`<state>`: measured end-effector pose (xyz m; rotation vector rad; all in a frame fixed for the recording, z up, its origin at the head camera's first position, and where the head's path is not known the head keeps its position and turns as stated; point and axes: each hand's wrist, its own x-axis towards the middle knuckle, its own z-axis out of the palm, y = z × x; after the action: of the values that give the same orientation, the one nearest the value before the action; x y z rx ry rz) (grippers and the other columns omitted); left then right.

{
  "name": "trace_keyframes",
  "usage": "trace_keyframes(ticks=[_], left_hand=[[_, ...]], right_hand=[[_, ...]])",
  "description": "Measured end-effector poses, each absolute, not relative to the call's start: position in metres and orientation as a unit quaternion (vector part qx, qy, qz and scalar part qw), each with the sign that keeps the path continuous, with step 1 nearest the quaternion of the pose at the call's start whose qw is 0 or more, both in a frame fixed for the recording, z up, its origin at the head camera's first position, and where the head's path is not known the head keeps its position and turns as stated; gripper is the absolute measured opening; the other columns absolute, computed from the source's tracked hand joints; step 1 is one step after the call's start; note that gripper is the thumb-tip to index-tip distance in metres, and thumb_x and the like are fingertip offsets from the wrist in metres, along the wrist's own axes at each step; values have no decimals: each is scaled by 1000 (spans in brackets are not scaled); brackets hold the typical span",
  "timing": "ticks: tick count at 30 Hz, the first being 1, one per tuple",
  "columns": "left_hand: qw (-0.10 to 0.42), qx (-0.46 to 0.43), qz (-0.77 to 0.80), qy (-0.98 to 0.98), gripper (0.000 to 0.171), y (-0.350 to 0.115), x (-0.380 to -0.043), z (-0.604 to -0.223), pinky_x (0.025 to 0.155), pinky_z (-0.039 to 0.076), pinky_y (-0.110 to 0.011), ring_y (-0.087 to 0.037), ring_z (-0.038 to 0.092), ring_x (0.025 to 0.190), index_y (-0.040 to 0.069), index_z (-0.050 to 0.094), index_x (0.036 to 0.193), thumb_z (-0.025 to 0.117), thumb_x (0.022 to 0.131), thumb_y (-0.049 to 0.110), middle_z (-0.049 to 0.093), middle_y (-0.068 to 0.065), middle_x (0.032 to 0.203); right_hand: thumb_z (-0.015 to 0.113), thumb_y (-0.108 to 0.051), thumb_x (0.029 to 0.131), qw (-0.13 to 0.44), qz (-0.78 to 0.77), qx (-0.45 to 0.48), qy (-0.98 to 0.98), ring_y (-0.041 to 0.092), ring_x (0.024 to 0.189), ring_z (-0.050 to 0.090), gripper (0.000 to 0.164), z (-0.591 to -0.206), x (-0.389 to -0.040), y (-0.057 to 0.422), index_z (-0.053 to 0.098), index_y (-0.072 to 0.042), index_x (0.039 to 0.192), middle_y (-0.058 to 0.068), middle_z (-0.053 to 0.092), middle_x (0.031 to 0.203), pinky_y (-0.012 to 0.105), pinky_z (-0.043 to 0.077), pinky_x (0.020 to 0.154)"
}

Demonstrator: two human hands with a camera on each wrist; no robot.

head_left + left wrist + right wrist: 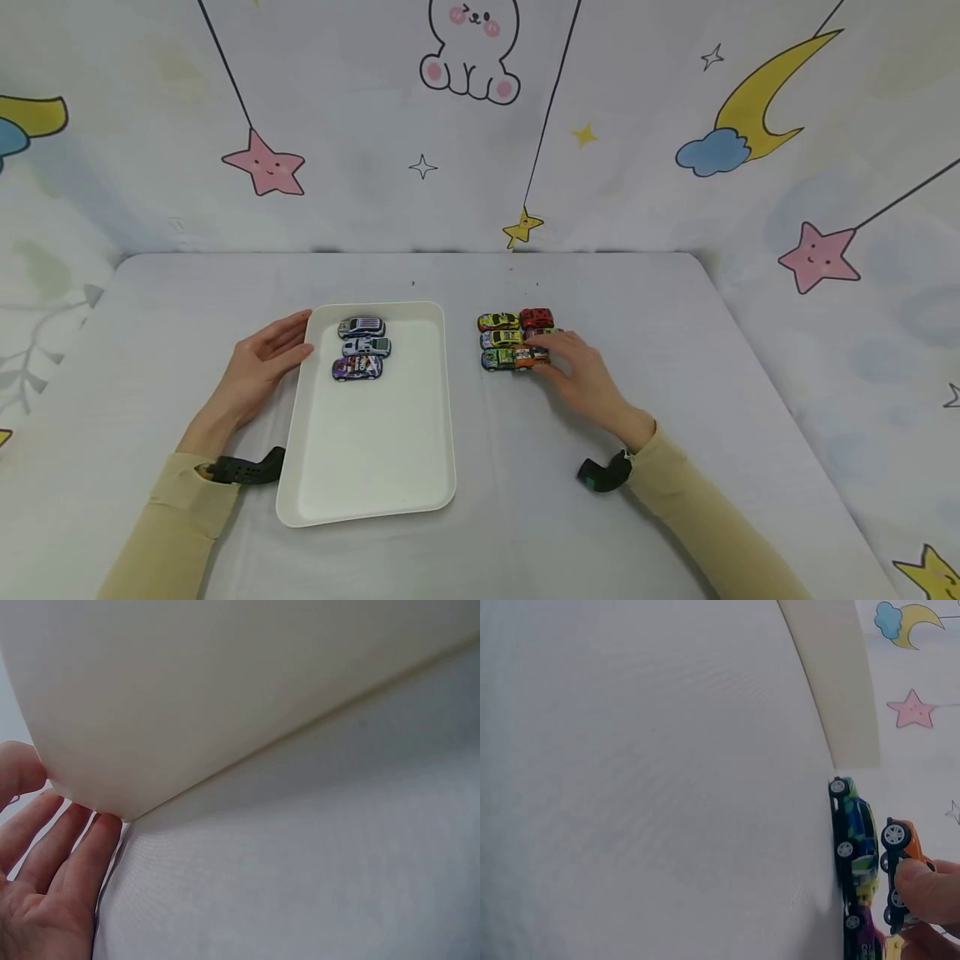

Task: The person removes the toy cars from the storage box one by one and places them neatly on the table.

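My right hand pinches an orange toy car between thumb and fingers, raised over a cluster of small toy cars. In the cluster are a green car, two yellow cars, a red car and a purplish one partly hidden by my fingers. The white tray lies to the left, with a silver car, a pale blue-grey car and a purple car in a column near its far end. Fairly straight fingers of my left hand touch the tray's left wall.
A white cloth covers the table. Behind it and at the sides hangs a white backdrop printed with stars, moons and a bear. A dark wrist strap sits at my left cuff, close to the tray's left side.
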<state>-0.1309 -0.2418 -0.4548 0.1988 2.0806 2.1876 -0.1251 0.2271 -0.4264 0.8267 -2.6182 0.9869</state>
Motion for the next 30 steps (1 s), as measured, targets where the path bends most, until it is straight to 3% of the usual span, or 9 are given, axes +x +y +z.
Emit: trace_keyframes(ticks=[14, 22, 26, 30], left_hand=[[59, 64, 722, 686, 59, -243, -131, -455, 98, 48, -12, -2, 51, 132, 4, 43, 151, 66, 97, 9, 43, -10, 156], [58, 60, 717, 692, 60, -241, -131, -454, 97, 48, -11, -1, 51, 132, 5, 43, 151, 67, 97, 10, 44, -10, 156], [55, 59, 714, 696, 59, -242, -130, -453, 97, 48, -11, 0, 52, 131, 5, 43, 151, 67, 97, 10, 44, -9, 156], [56, 63, 716, 693, 59, -242, -131, -453, 97, 48, -11, 2, 53, 128, 4, 43, 151, 67, 97, 9, 46, -7, 154]], right_hand=[[76, -2, 86, 121, 356, 249, -893, 27, 117, 60, 40, -444, -121, 247, 67, -5, 126, 11, 68, 124, 46, 51, 98], [76, 2, 86, 141, 370, 254, -883, 25, 116, 59, 41, -459, -121, 251, 67, -5, 126, 10, 67, 126, 24, 49, 100], [77, 1, 85, 150, 376, 258, -877, 29, 122, 57, 41, -460, -122, 251, 68, -4, 125, 11, 65, 128, 26, 46, 107], [79, 0, 83, 164, 369, 256, -878, 29, 121, 59, 41, -462, -123, 251, 69, -4, 123, 11, 66, 126, 29, 47, 106]])
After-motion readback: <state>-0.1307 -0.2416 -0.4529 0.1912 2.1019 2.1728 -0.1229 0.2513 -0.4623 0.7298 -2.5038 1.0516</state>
